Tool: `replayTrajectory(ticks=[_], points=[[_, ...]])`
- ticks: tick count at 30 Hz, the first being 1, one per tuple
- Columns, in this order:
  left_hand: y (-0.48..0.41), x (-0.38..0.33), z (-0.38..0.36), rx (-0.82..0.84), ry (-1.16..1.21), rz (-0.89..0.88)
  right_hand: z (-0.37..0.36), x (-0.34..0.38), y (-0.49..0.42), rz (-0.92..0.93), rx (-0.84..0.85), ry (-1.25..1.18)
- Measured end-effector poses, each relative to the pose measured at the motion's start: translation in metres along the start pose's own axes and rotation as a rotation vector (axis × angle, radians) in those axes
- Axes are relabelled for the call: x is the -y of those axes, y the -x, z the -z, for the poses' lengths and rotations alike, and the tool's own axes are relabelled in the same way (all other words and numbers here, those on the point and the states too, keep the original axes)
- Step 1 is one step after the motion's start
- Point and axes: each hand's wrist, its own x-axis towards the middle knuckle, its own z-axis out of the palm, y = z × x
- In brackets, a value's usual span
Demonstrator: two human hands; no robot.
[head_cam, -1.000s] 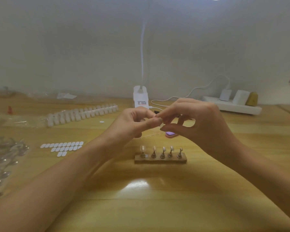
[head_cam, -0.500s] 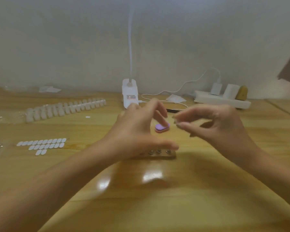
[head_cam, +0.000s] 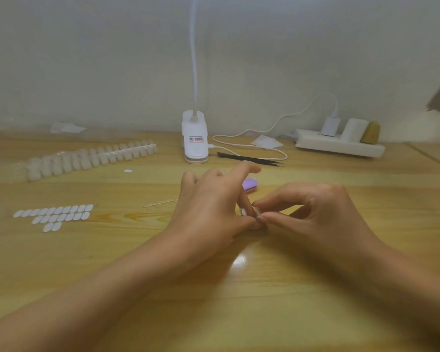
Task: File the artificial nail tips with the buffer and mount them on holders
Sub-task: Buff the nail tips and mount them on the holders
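Note:
Both hands are low on the wooden table [head_cam: 239, 313], meeting over the holder stand, which they almost wholly hide. My left hand [head_cam: 208, 212] curls over the stand, thumb at its front and index finger lifted. My right hand [head_cam: 315, 217] pinches a small clear nail tip [head_cam: 257, 213] between thumb and forefinger, down at a holder. A second mounted tip [head_cam: 243, 212] peeks out beside my left thumb. The purple buffer [head_cam: 250, 184] lies on the table just behind my left hand, untouched.
A strip of white nail tips [head_cam: 92, 158] and a sheet of adhesive tabs [head_cam: 54, 217] lie at the left, an empty sprue [head_cam: 160, 203] near my left hand. A clip lamp [head_cam: 194, 138], black tweezers [head_cam: 249, 160] and a power strip [head_cam: 339, 143] stand behind.
Both hands came down from mid-air to the holder stand. The left hand now covers the stand, and the right brought the tip down to a holder.

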Motion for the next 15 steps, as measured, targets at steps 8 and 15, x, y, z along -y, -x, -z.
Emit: replayTrajectory(ticks=[8, 15], points=[[-0.004, 0.002, 0.0, 0.027, 0.012, 0.033, 0.0, 0.008, -0.003, 0.087, 0.022, 0.226], [-0.005, 0.004, -0.001, 0.032, 0.024, 0.054, -0.002, 0.011, -0.002, 0.159, -0.003, 0.33]])
